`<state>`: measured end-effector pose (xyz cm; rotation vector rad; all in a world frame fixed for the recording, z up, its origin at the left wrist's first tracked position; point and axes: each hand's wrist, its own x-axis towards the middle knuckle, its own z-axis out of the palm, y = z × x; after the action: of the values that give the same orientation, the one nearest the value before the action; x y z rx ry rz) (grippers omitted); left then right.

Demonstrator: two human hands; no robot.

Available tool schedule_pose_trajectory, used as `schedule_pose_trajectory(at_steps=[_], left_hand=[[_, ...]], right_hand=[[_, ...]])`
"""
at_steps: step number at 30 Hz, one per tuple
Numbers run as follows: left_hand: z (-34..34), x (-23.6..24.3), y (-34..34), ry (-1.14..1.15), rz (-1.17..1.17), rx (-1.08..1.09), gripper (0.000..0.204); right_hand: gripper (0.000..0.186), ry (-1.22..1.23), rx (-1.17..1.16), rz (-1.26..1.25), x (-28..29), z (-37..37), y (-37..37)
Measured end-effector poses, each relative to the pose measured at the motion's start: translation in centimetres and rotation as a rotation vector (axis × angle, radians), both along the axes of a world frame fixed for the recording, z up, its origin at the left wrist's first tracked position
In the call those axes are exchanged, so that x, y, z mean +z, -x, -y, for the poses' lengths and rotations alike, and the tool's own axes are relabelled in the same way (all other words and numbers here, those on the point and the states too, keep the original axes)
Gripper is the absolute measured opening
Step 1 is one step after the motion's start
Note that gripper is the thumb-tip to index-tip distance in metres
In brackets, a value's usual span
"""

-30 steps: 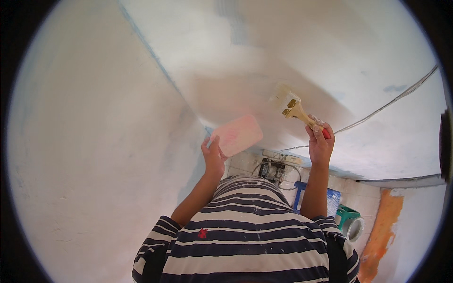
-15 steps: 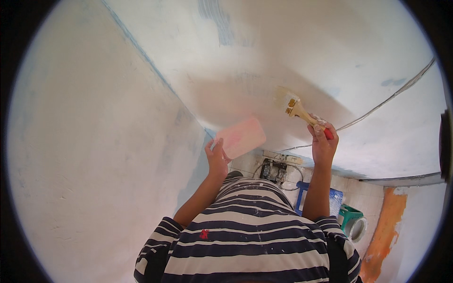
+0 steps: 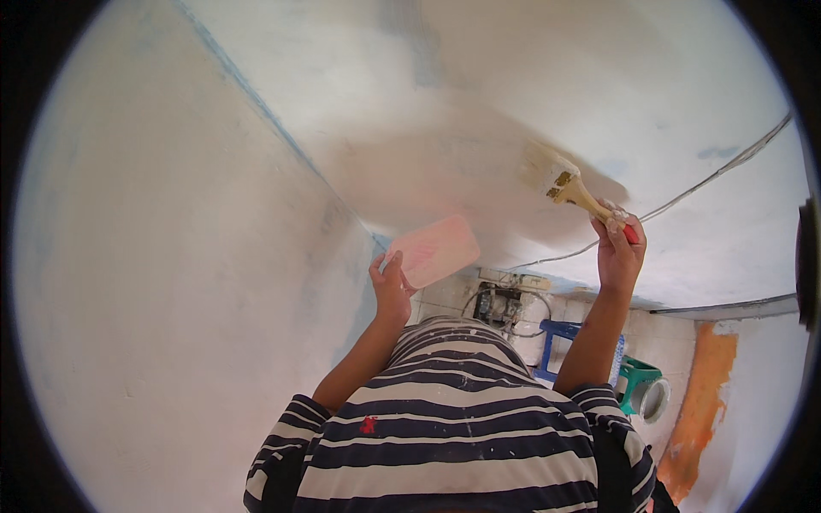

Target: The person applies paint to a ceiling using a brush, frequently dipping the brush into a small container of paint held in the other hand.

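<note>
In my right hand [image 3: 620, 248] is a wide paintbrush [image 3: 583, 200], gripped by its wooden handle with a red end. Its pale bristles point up and left at the whitish wall [image 3: 479, 111]; whether they touch it I cannot tell. White paint smears the fingers. My left hand [image 3: 392, 286] grips a pink plastic tub [image 3: 438, 251] by its near left edge, with the thumb over the rim. The tub is held tilted in front of the wall corner, and reddish streaks mark it.
A loose cable [image 3: 693, 190] runs along the wall at right. Below on the tiled floor stand a blue stool [image 3: 547, 346], a green stool [image 3: 633, 376] with a white round container [image 3: 655, 400], and a dark device [image 3: 496, 305] with a cord. An orange patch [image 3: 703, 402] marks the right wall.
My right hand and the paintbrush have moved to the right and slightly up across the wall. The left hand and tub have stayed almost where they were.
</note>
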<state>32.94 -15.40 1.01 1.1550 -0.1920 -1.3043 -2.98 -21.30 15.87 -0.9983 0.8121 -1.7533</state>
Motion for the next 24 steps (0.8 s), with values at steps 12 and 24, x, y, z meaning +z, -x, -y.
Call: schedule_pose_trajectory(at_steps=[12, 24], left_hand=[[0.6, 0.1, -0.6, -0.027, -0.015, -0.035, 0.07], [0.0, -1.2, -2.8, -0.07, 0.009, -0.094, 0.07]], right_hand=[[0.013, 0.02, 0.003, -0.165, 1.8, -1.5, -1.0], [0.015, 0.046, -0.132, -0.254, 2.1, -0.9, -1.4]])
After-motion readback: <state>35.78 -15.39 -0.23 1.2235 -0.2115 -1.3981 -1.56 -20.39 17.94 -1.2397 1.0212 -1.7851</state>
